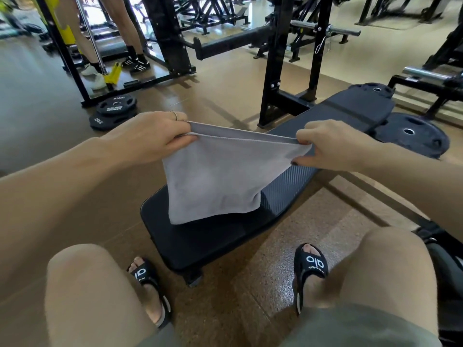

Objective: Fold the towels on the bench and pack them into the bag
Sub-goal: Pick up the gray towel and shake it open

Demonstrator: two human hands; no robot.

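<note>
I hold a grey towel (215,176) up in the air over the black bench (295,186). It is doubled over, its two top edges together. My left hand (150,136) pinches the top left corner. My right hand (323,146) pinches the top right corner. The towel hangs down between them and its lower fold nearly reaches the bench pad. A dark bag-like object (448,271) shows partly at the right edge, behind my right knee.
Weight plates (114,111) lie on the floor at the left, and another plate (411,134) lies right of the bench. A black rack (288,71) stands behind the bench. Another person's legs (130,33) stand at the far left. My sandalled feet rest below the bench.
</note>
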